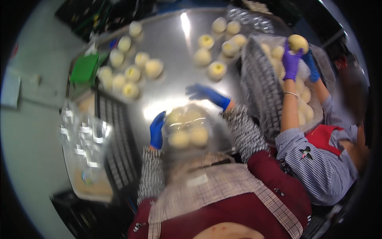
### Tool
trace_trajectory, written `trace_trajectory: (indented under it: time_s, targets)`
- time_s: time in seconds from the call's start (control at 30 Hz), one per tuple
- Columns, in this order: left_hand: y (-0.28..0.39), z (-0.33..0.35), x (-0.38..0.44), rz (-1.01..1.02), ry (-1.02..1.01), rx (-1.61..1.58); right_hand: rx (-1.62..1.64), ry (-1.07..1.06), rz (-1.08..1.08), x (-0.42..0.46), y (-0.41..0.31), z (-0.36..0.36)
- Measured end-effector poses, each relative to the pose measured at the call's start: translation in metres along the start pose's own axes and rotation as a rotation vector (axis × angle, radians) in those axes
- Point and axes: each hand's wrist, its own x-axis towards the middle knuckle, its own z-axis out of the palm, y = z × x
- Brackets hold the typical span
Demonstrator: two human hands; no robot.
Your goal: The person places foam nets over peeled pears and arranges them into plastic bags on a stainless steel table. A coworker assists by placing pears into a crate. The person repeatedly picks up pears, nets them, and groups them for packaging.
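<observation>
A clear plastic clamshell pack (188,127) with several pale yellow round fruits inside lies on the metal table right in front of me. My left hand (156,131), in a blue glove, is upright along the pack's left side; whether it touches the plastic is blurred. Past the pack's far right corner, my right hand (207,94) hovers over the tabletop with its blue-gloved fingers stretched out and nothing in them. Beyond that hand stands a loose fruit (217,70) with a yellow-green mark on top.
More loose fruits (153,68) are spread over the metal table (176,50). To the left are a black crate (115,134), empty clear packs (86,137) and a green object (84,68). At right, a co-worker's gloved hand (292,62) holds a fruit above a lined crate (259,80) of fruits.
</observation>
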Motion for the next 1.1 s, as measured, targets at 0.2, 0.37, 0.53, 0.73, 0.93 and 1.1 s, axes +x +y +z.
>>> trace_trajectory:
  time_s: [0.2,0.37,0.53,0.73,0.93,1.1]
  targets:
    - [-0.056,0.012,-0.054,-0.429,0.259,0.032,-0.625,-0.25,0.095,0.045,0.012,0.003]
    - [-0.039,0.043,-0.049,-0.309,0.332,-0.048,-0.809,-0.323,0.165,0.063,0.026,0.032]
    - [-0.046,0.045,-0.05,-0.287,0.258,-0.224,-1.082,-0.085,0.136,0.053,0.031,0.084]
    - [-0.058,0.049,-0.051,-0.386,0.221,-0.441,-1.066,0.119,0.086,0.057,0.067,0.093]
    - [-0.026,0.042,-0.043,-0.489,0.126,-0.392,-1.232,0.158,0.008,0.06,0.089,0.092]
    - [-0.012,0.026,-0.059,-0.478,0.117,-0.537,-1.399,0.104,0.084,0.053,0.071,0.109]
